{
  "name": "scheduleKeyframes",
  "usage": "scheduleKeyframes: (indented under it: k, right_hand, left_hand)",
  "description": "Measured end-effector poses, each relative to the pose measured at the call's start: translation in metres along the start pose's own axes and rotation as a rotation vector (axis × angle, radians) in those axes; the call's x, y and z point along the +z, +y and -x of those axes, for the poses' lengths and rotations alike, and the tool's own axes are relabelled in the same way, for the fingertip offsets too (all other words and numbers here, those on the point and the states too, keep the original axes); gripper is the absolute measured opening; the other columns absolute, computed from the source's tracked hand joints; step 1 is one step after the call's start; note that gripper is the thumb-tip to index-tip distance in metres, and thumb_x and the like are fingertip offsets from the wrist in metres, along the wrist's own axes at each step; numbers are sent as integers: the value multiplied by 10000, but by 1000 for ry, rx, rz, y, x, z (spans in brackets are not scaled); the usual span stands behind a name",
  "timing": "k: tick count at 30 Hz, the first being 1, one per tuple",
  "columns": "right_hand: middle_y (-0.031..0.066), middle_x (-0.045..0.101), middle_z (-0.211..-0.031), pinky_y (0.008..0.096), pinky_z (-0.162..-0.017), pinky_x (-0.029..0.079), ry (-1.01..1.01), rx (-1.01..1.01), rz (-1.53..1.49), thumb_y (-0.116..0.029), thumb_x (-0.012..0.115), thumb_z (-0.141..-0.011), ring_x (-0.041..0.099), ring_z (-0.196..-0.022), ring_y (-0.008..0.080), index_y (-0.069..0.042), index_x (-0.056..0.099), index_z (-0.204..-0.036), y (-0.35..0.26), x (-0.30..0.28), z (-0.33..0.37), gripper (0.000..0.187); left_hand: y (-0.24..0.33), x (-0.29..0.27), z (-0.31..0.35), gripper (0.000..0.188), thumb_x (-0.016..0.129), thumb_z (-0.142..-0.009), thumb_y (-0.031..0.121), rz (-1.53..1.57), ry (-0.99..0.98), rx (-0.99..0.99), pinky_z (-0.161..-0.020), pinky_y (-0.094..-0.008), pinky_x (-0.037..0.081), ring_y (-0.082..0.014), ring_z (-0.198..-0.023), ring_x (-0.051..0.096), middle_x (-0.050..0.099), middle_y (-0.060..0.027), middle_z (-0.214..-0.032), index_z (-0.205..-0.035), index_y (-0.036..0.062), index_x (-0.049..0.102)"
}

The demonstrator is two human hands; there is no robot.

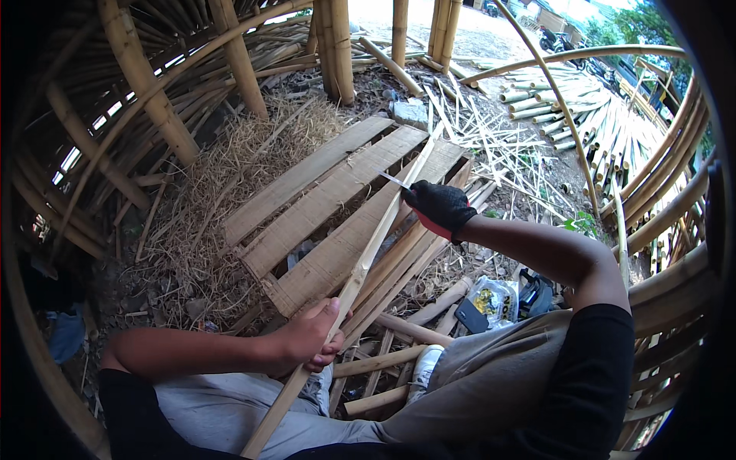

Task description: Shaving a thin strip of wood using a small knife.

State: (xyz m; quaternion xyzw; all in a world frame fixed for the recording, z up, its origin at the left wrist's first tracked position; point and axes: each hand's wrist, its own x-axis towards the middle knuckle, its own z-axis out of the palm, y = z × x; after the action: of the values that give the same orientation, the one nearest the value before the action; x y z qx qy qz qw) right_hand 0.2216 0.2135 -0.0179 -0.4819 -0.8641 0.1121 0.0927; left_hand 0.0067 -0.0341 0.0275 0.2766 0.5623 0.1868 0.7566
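Note:
A long, pale split-bamboo strip [373, 247] slants from my lap up across a low slatted wooden bench [326, 201]. Bare fingers of my left hand [310, 335] wrap around its lower part, above my thigh. On my right hand [438, 207] is a black and red glove. That hand is closed around a knife, whose handle is hidden inside the fist. The thin knife blade [392, 179] juts out leftward across the strip, near the bench's far end.
Dry straw [192, 207] lies left of the bench. Pale bamboo shavings [498, 146] litter the far right, before a stack of bamboo poles [567, 100]. A phone [471, 316] and a plastic bag [494, 299] lie by my right leg. Upright bamboo posts [335, 54] stand behind.

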Motion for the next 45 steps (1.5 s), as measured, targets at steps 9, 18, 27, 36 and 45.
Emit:
scheduleKeyframes:
  k: [9, 18, 27, 36, 45]
  right_hand:
    - [-46, 318, -508, 270, -369, 201, -239, 554, -1156, -596, 487, -911, 272, -362, 80, -119, 610, -1026, -40, -6, 21, 506]
    - [-71, 356, -533, 258, -361, 214, -270, 502, -1410, -480, 617, -890, 323, -374, 71, -190, 481, -771, -48, 0, 40, 343]
    - [-72, 354, -541, 253, -395, 244, -411, 410, -1495, -453, 611, -902, 329, -405, 66, -153, 512, -790, -36, -1, 55, 335]
    - [-73, 325, -530, 260, -414, 217, -571, 295, -1455, -398, 568, -952, 307, -415, 53, -159, 524, -828, -53, -4, 80, 273]
    - [-78, 342, -552, 250, -418, 220, -540, 280, -1430, -410, 587, -938, 311, -429, 46, -151, 552, -882, -47, -2, 90, 268]
  left_hand:
    - [7, 0, 2, 467, 204, -1033, 398, -161, -120, 160, -518, -309, 534, -143, -536, 550, 491, -64, -788, -1183, -5, 386]
    - [6, -11, -11, 525, 273, -1006, 439, -81, -201, 95, -577, -356, 561, -178, -596, 610, 531, -76, -787, -1178, -30, 432]
    - [11, -4, -21, 492, 365, -986, 427, -192, -214, 210, -701, -359, 561, -175, -692, 626, 542, -71, -836, -1206, -10, 425]
    - [-5, 4, -35, 567, 330, -983, 475, -68, -258, 145, -753, -395, 560, -241, -804, 651, 574, -114, -868, -1173, -45, 450]
    - [-7, 15, -39, 529, 364, -978, 448, -42, -281, 136, -759, -401, 560, -243, -808, 651, 567, -112, -855, -1159, -42, 447]
